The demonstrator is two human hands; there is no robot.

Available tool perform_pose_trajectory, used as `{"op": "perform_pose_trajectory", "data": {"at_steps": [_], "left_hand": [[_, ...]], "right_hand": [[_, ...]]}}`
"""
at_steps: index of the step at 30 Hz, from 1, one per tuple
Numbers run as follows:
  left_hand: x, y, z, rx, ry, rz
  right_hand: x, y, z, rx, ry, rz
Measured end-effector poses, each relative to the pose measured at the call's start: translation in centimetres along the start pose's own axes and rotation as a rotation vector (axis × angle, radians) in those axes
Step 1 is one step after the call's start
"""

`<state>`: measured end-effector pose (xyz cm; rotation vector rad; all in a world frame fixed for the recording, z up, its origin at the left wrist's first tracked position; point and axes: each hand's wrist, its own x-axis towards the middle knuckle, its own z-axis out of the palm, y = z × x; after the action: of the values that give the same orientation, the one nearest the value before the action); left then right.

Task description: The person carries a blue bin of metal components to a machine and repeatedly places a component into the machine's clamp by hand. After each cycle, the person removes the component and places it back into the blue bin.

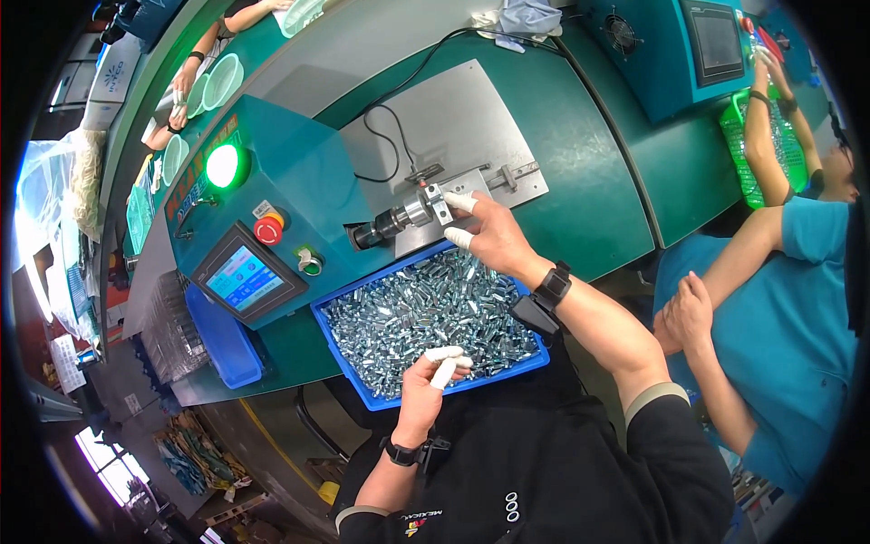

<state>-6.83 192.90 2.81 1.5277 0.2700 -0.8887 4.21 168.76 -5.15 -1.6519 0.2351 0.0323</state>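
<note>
My left hand [426, 388] hovers over the near side of a blue tray [382, 403] heaped with small shiny metal cylindrical parts [426, 313]. White covers sit on its fingertips, which are pressed together; whatever is between them is hidden. My right hand [497, 238] reaches to the machine's metal fixture [441, 205], its covered index fingertip against the block. The thumb stays apart, lower down, and no part shows between the two. Left of the block, a metal spindle [403, 218] with a dark end points toward the teal machine housing [313, 177].
On the housing are a lit screen [243, 276], a red emergency button [268, 229] and a glowing green lamp [225, 167]. A black cable [396, 136] crosses the steel plate [476, 100]. At right sits a person in a teal shirt [770, 299]; other people's hands work farther off.
</note>
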Motion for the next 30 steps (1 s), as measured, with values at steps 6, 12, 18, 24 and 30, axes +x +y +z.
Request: {"op": "perform_pose_trajectory", "data": {"at_steps": [6, 12, 18, 24, 30], "left_hand": [[0.1, -0.1, -0.1, -0.006, -0.020, -0.007], [0.1, 0.0, -0.1, -0.005, -0.029, -0.008], [0.3, 0.2, -0.1, 0.001, -0.032, -0.027], [0.6, 0.0, -0.2, -0.005, -0.050, -0.030], [0.7, 0.2, -0.5, -0.005, -0.065, -0.031]], "right_hand": [[0.1, 0.1, 0.0, 0.000, -0.031, 0.016], [-0.2, 0.5, 0.6, 0.057, 0.023, -0.011], [0.2, 0.3, 0.3, 0.014, -0.042, 0.021], [0.4, 0.8, 0.1, -0.014, -0.061, -0.023], [0.8, 0.5, -0.6, -0.054, -0.110, -0.046]]}}
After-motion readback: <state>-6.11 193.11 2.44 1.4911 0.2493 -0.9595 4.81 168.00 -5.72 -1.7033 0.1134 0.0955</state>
